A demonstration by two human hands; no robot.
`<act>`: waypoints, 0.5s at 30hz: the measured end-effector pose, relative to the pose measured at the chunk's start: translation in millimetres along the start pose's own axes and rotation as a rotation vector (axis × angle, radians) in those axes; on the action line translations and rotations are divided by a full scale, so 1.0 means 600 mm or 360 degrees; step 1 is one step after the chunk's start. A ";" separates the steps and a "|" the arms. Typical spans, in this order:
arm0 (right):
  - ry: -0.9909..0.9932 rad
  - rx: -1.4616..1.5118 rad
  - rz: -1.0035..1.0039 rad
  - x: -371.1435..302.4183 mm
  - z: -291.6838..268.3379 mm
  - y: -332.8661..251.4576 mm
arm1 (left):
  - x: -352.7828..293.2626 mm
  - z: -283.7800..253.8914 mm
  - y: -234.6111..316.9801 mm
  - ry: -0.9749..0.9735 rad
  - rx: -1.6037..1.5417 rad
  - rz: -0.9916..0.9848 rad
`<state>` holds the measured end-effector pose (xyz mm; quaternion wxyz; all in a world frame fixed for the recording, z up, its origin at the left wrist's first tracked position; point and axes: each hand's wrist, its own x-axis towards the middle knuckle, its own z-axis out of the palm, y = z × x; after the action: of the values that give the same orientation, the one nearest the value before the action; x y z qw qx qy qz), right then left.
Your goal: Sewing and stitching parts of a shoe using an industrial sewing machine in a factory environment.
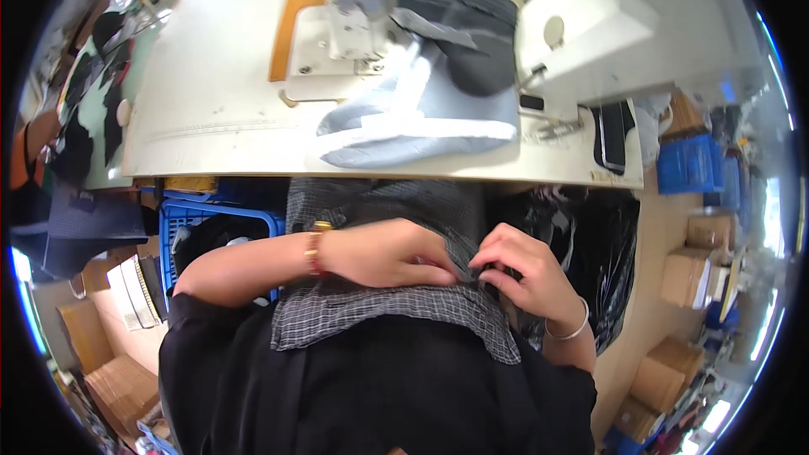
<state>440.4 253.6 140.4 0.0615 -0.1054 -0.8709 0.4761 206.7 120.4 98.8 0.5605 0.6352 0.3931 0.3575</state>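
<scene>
Both hands are close together over my lap, at the waist fold of a black-and-white checked cloth apron (379, 310). My left hand (392, 251) lies against the fold, fingers curled in and thumb along its edge; what its fingertips pinch is hidden. My right hand (521, 263) is a little to the right, fingers bent and thumb drawn near them. Something small and dark shows by its fingertips, too small to make out. Beyond them, grey padded pieces (413, 139) rest on the white sewing table (211, 118), out of reach of either hand.
A sewing machine head (358, 21) stands over the table, its arm (624, 25) at right. Dark stacked pieces (480, 34) lie behind the padded ones. A blue basket (274, 223) is under the table at left, a black plastic bag (611, 261) at right. Cardboard boxes (122, 388) stand on the floor.
</scene>
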 end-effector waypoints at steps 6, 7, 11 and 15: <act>0.0201 -0.0254 -0.0282 0.059 -0.004 -0.038 | 0.051 0.020 0.004 0.0139 -0.0609 -0.0336; 0.0310 -0.0260 -0.0318 0.068 -0.001 -0.041 | 0.044 0.014 0.005 0.0112 -0.0466 -0.0340; 0.0124 0.0024 -0.0326 0.070 0.010 -0.058 | 0.002 -0.007 -0.004 0.0225 -0.0114 -0.0256; -0.0457 -0.0002 -0.0274 0.062 0.012 -0.069 | -0.089 -0.034 -0.020 0.0600 -0.0062 -0.0169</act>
<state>397.9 235.2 171.5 -0.0229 0.0386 -0.8768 0.4787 164.2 81.8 88.6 0.5072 0.5246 0.5170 0.4475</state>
